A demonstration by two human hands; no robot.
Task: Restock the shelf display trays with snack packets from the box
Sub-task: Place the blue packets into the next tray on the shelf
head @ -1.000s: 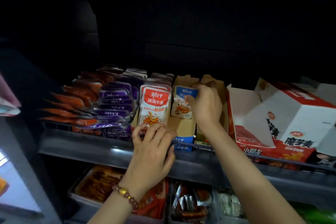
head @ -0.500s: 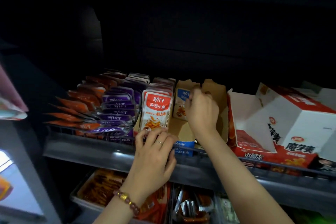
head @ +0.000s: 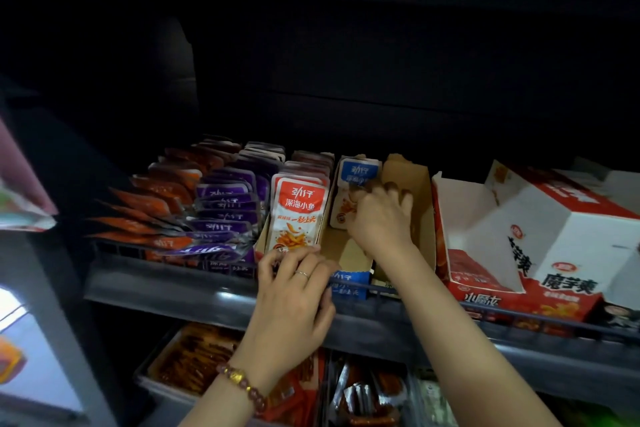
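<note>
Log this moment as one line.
step: restocking | right hand: holds blue-topped packets at back of blue packet tray | left hand: grips red packet tray front

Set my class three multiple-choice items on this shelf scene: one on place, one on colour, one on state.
1. The right hand is at: A the blue-topped packets; B the purple packets; C the lower shelf.
2. The front packet above the left hand has a top band that is: A purple; B green; C red.
3. The red-and-white box is: A sealed; B open; C overturned.
Key: 1A, its fingers curl over them in the cardboard tray; 2C, the band shows red; 3B, its white inside shows.
</note>
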